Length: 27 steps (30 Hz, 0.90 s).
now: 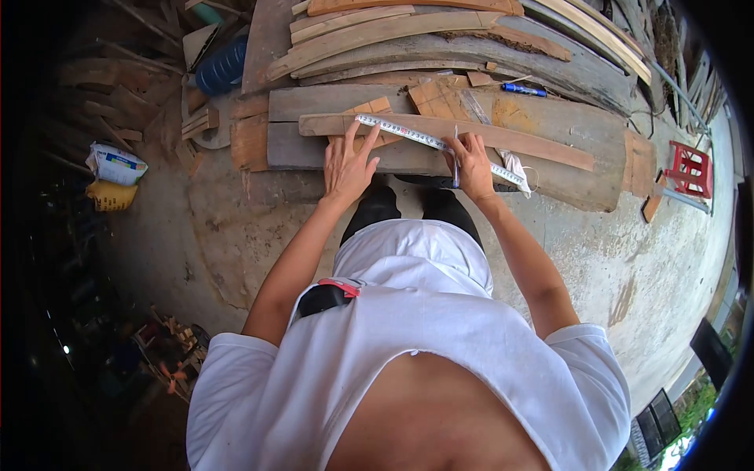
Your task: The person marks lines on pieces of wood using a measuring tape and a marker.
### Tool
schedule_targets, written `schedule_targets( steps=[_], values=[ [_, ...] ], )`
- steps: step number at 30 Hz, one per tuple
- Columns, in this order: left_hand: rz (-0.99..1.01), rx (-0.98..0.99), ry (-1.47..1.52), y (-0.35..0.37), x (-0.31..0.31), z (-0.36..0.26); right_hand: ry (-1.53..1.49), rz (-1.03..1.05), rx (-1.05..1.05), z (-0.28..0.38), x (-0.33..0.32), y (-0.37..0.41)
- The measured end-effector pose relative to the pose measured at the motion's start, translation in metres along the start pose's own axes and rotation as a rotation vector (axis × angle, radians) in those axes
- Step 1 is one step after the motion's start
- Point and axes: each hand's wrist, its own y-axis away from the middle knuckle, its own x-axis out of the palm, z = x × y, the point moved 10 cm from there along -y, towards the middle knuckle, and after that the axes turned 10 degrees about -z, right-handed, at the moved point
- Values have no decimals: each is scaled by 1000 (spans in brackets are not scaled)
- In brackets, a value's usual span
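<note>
A white tape measure blade (pixel 408 133) with printed numbers lies slantwise across a long, narrow wooden strip (pixel 542 147). My left hand (pixel 348 166) is at the blade's left end, its fingers stretched and apart, with fingertips touching the blade and the strip. Farther right, my right hand (pixel 474 166) is closed around a slim blue pen (pixel 455 177), which stands nearly upright, and rests over the blade. Past this hand, the blade continues to the lower right beside a crumpled white piece of material (pixel 514 166). Part of the blade is hidden beneath my right fingers.
The strip rests on a wide, worn plank bench (pixel 302 149). Beyond it lie several curved boards (pixel 377 39) and a blue marker (pixel 524 90). A red plastic stool (pixel 691 169) stands at right; a blue bottle (pixel 222 67) and sacks (pixel 116 166) are at left.
</note>
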Motion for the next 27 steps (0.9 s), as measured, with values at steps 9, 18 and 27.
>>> schedule_targets(
  steps=[9,18,27],
  values=[
    [-116,359,70,-51,-8,1,24,-298,414,33,30,51],
    [79,497,49,-43,47,10,10,-410,671,83,74,97],
    [154,414,65,-57,56,11,10,-487,710,94,81,104]
  ],
)
